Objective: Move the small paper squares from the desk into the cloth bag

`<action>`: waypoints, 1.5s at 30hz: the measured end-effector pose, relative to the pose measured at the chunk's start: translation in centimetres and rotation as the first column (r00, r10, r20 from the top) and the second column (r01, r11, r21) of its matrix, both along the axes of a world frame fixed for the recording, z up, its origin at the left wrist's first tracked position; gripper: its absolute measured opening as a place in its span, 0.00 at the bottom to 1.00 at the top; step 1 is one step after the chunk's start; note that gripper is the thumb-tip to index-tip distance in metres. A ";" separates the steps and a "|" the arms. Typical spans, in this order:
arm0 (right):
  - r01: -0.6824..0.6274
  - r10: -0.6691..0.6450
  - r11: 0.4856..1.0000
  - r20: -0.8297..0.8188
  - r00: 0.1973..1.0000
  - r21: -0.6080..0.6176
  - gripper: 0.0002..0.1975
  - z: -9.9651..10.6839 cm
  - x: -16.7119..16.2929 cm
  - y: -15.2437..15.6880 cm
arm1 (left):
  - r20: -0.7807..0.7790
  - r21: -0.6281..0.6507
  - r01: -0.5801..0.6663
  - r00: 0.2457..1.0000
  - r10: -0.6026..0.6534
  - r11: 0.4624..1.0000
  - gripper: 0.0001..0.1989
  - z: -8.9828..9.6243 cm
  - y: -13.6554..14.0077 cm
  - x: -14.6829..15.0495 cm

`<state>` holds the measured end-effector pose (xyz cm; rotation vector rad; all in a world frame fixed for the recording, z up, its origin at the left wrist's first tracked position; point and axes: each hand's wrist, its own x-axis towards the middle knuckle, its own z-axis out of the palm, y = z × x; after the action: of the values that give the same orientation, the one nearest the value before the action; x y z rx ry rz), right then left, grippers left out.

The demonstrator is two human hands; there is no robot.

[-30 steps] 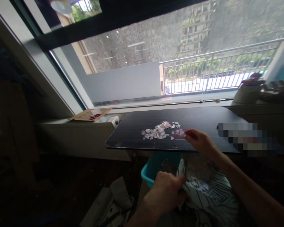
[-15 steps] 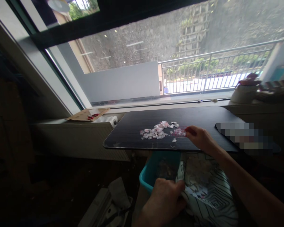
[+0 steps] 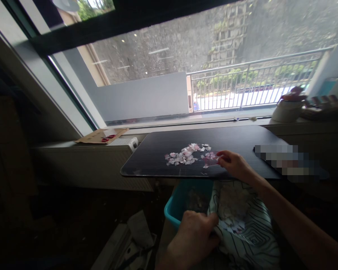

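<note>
Right hand (image 3: 233, 164) pinching clear pink card (image 3: 215, 162) at table (image 3: 157, 144), just right of scraps (image 3: 186, 155); left hand (image 3: 195, 232) gripping cloth (image 3: 260, 228) edge below table, beside teal bin (image 3: 170, 210); some left fingers hidden.

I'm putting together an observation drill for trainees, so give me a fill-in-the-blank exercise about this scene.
The heap of paper scraps on the tabletop lies to the ____ of the right-hand grip.
The left-hand grip, not the ____ one, holds the patterned cloth.
The bin sits at a level ____ than the tabletop.

Missing words: left; right; lower.
</note>
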<state>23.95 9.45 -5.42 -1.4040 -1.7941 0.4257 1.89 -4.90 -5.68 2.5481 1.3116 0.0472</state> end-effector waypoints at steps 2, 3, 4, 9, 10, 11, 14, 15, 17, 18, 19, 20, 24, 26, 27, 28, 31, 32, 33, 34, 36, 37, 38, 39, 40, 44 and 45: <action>0.049 -0.050 0.998 0.078 0.996 0.027 0.14 0.5 0.2 -0.5 | 0.000 0.001 0.001 1.000 -0.001 1.000 0.08 0.1 0.1 -0.2; 0.082 -0.087 0.996 0.118 0.989 0.046 0.14 0.8 0.5 -0.8 | 0.001 0.000 0.001 1.000 -0.001 1.000 0.08 0.2 0.1 -0.3; 0.108 -0.117 0.992 0.155 0.981 0.063 0.13 1.1 0.9 -1.1 | 0.004 0.000 -0.002 1.000 0.002 1.000 0.08 0.3 0.2 -0.4; 0.110 -0.123 0.991 0.182 0.976 0.079 0.13 1.6 2.1 -1.9 | 0.047 0.012 -0.039 0.998 0.038 0.999 0.07 1.0 0.8 -0.8; 0.085 -0.096 0.993 0.152 0.984 0.076 0.14 1.5 1.9 -1.7 | 0.052 0.011 -0.047 0.998 0.046 0.999 0.07 1.2 0.9 -1.0; 0.053 -0.062 0.996 0.119 0.991 0.073 0.14 1.2 1.5 -1.4 | 0.053 0.007 -0.053 0.997 0.053 0.999 0.06 1.4 0.9 -1.1; -0.016 0.012 0.998 0.063 0.998 0.057 0.14 0.7 0.3 -0.5 | 0.052 -0.013 -0.070 0.996 0.071 0.997 0.06 1.7 0.7 -1.6; -0.012 0.009 0.999 0.073 0.997 0.051 0.14 0.7 0.2 -0.5 | 0.055 -0.019 -0.076 0.996 0.077 0.997 0.05 1.8 0.6 -1.7; 0.018 -0.023 0.999 0.125 0.992 0.041 0.13 1.0 0.5 -0.7 | 0.069 -0.033 -0.080 0.994 0.082 0.996 0.05 1.8 0.4 -1.9; 0.033 -0.038 0.999 0.155 0.987 0.036 0.13 1.2 0.9 -1.1 | 0.076 -0.038 -0.081 0.994 0.084 0.996 0.05 1.8 0.4 -1.9; 0.043 -0.048 0.999 0.183 0.982 0.030 0.12 1.5 1.5 -1.5 | 0.084 -0.041 -0.080 0.993 0.083 0.996 0.05 1.8 0.4 -1.9; 0.051 -0.054 0.998 0.205 0.977 0.024 0.12 1.7 2.0 -1.9 | 0.091 -0.041 -0.079 0.992 0.083 0.996 0.05 1.8 0.5 -1.8; 0.068 -0.072 0.997 0.184 0.980 0.027 0.13 2.2 3.3 -2.9 | 0.103 -0.038 -0.088 0.990 0.092 0.995 0.05 2.1 0.7 -1.5; 0.056 -0.058 0.998 0.126 0.990 0.020 0.14 2.0 3.4 -2.9 | 0.103 -0.039 -0.089 0.990 0.093 0.995 0.04 2.3 0.7 -1.4; 0.039 -0.040 0.999 0.103 0.994 0.006 0.14 1.8 3.4 -2.9 | 0.103 -0.039 -0.088 0.991 0.091 0.995 0.04 2.4 0.6 -1.4; 0.020 -0.019 1.000 0.087 0.996 -0.013 0.14 1.7 3.4 -3.0 | 0.099 -0.040 -0.086 0.991 0.089 0.996 0.04 2.4 0.6 -1.4; -0.006 0.010 0.999 0.081 0.997 -0.042 0.13 1.4 4.0 -3.4 | 0.069 -0.044 -0.085 0.994 0.088 0.995 0.05 2.6 0.7 -1.4; 0.005 -0.002 0.999 0.083 0.997 -0.036 0.12 1.3 4.3 -3.5 | 0.060 -0.041 -0.082 0.995 0.084 0.996 0.05 2.6 0.8 -1.3; 0.028 -0.026 0.999 0.082 0.996 -0.023 0.12 1.3 4.6 -3.5 | 0.051 -0.038 -0.076 0.996 0.078 0.996 0.06 2.6 0.9 -1.2; 0.054 -0.054 0.999 0.075 0.996 -0.005 0.12 1.3 4.9 -3.3 | 0.042 -0.035 -0.070 0.997 0.071 0.997 0.06 2.5 1.0 -1.0; 0.121 -0.122 0.992 0.048 0.991 0.039 0.12 1.3 5.2 -2.3 | 0.020 -0.025 -0.055 0.998 0.056 0.998 0.08 2.3 1.2 -0.5; 0.160 -0.162 0.985 0.035 0.986 0.061 0.13 1.2 5.1 -1.5 | 0.003 -0.019 -0.051 0.999 0.051 0.998 0.09 2.1 1.3 -0.2; 0.196 -0.199 0.977 0.025 0.980 0.079 0.13 1.1 4.9 -0.7 | -0.014 -0.013 -0.047 0.999 0.047 0.999 0.09 1.9 1.3 0.0; 0.226 -0.228 0.970 0.021 0.973 0.094 0.14 1.0 4.5 0.1 | -0.028 -0.004 -0.046 0.999 0.046 0.999 0.09 1.7 1.3 0.2; 0.245 -0.249 0.964 0.023 0.968 0.103 0.15 0.8 4.1 0.9 | -0.036 -0.005 -0.042 0.998 0.042 0.999 0.09 1.5 1.3 0.3; 0.188 -0.193 0.977 0.046 0.980 0.097 0.15 -0.4 1.7 2.4 | -0.037 -0.003 -0.040 0.998 0.040 0.999 0.09 0.8 1.3 0.2; 0.156 -0.161 0.984 0.055 0.985 0.091 0.15 -0.8 1.1 2.2 | -0.037 0.002 -0.039 0.999 0.039 0.999 0.09 0.8 1.3 0.1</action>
<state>25.00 11.64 -6.18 -1.5003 -1.7131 0.2211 2.04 -3.64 -4.92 2.5359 1.3758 0.0089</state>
